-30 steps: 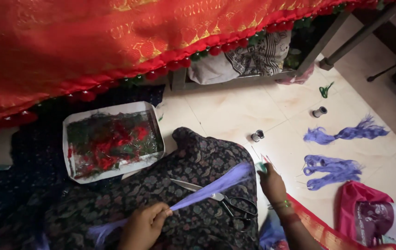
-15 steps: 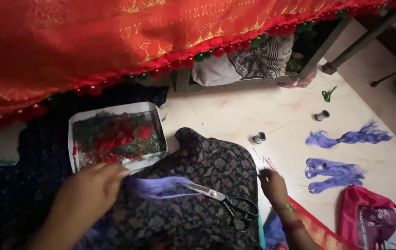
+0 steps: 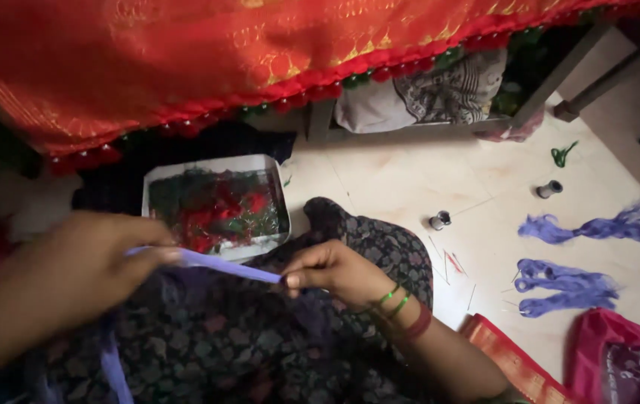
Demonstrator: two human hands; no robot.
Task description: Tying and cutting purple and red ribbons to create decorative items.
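Keep the purple thread bundle [image 3: 223, 263] taut between the pinching fingers of the left hand [image 3: 88, 262] and right hand [image 3: 335, 271], both grasping it.

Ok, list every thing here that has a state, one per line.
Left hand: blurred, closed on the purple thread strip.
Right hand: pinching the strip's other end.
Strip: stretched between the hands.
Tray: on the floor, filled with red and green scraps.
Two spools: on the tile, apart.
Purple thread bundles: lying loose on the floor.
Red cloth: hanging overhead.
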